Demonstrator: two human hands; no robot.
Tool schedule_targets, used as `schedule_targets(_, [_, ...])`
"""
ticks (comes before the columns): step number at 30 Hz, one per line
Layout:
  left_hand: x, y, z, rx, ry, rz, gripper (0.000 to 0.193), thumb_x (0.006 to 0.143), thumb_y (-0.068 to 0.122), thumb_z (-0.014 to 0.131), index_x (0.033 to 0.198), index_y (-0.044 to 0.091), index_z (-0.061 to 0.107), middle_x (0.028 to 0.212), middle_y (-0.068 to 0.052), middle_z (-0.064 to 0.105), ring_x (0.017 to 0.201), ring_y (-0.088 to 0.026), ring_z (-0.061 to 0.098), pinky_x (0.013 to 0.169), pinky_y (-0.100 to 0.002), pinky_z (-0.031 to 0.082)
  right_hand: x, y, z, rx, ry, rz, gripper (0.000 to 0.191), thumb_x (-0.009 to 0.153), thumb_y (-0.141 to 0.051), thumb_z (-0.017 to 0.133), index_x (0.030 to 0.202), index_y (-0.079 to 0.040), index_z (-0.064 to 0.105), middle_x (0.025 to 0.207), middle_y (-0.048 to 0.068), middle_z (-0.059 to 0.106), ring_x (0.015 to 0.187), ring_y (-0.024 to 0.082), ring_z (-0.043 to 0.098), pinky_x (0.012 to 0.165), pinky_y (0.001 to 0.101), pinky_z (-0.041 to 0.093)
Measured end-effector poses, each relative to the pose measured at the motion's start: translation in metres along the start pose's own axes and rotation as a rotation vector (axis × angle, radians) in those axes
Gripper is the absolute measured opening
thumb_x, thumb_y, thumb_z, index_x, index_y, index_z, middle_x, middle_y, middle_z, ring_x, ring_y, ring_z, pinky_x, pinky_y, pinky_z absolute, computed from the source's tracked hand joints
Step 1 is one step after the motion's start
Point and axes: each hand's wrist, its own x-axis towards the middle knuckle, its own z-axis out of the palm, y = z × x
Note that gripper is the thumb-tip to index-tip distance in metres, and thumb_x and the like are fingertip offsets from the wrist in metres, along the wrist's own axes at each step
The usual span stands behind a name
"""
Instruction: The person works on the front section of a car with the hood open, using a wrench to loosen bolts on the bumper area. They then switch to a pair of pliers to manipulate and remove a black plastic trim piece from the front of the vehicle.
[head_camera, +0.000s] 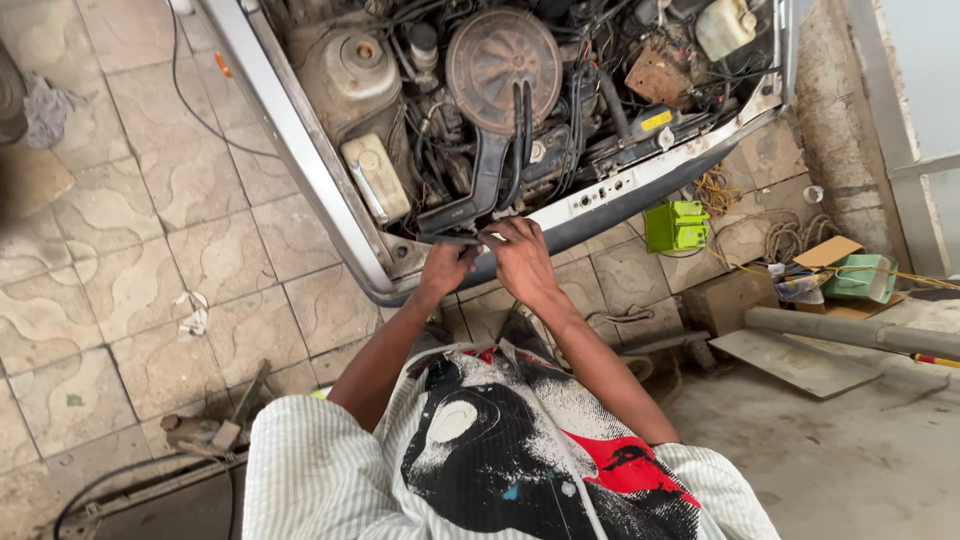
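An open car engine bay with a round rusty air cleaner lid fills the top of the view. My left hand and my right hand meet at the silver front panel of the car. Both pinch a thin dark part lying along the panel's edge, just below a black bracket. Whether it is a cable or a tool I cannot tell. My striped shirt with a black and red print covers the bottom of the frame.
Tiled floor lies at the left, with a cloth scrap and metal tools. At the right stand a green box, cardboard, coiled wire, a grey pipe and a concrete slab.
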Motion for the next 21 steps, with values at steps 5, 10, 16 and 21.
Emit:
schedule_targets(5, [-0.002, 0.004, -0.006, -0.009, -0.049, 0.002, 0.027, 0.084, 0.014, 0.072, 0.110, 0.006, 0.073, 0.076, -0.015, 0.072, 0.063, -0.029, 0.071, 0.061, -0.041, 0.053, 0.000, -0.009, -0.016, 0.074, 0.234, 0.102, 0.033, 0.080, -0.003, 0.068, 0.113, -0.005, 0.071, 0.137, 0.016, 0.059, 0.119, 0.034, 0.059, 0.099, 0.0449, 0.049])
schedule_targets(10, [0.000, 0.018, -0.009, 0.053, -0.003, -0.047, 0.016, 0.093, 0.011, 0.065, 0.107, 0.005, 0.071, 0.078, -0.015, 0.072, 0.069, -0.032, 0.073, 0.065, -0.041, 0.054, 0.005, -0.014, -0.005, 0.432, 0.113, 0.648, 0.059, 0.086, -0.024, 0.078, 0.133, 0.004, 0.057, 0.121, 0.022, 0.064, 0.104, 0.035, 0.067, 0.089, 0.0452, 0.053])
schedule_targets(16, [0.006, 0.021, -0.016, 0.048, -0.111, 0.024, 0.018, 0.095, 0.013, 0.063, 0.110, 0.006, 0.070, 0.080, -0.013, 0.075, 0.073, -0.031, 0.074, 0.068, -0.042, 0.054, 0.008, -0.003, 0.007, 0.483, 0.002, 0.503, 0.045, 0.091, -0.022, 0.071, 0.130, -0.001, 0.063, 0.111, 0.017, 0.075, 0.099, 0.034, 0.071, 0.090, 0.0438, 0.055])
schedule_targets(21, [0.012, 0.010, -0.011, -0.013, -0.192, 0.001, 0.020, 0.095, 0.012, 0.063, 0.113, 0.006, 0.070, 0.079, -0.011, 0.075, 0.071, -0.023, 0.075, 0.068, -0.038, 0.057, 0.008, 0.000, 0.004, 0.300, -0.038, 0.266, 0.043, 0.084, -0.009, 0.073, 0.125, 0.001, 0.066, 0.117, 0.022, 0.068, 0.113, 0.041, 0.061, 0.098, 0.0477, 0.050])
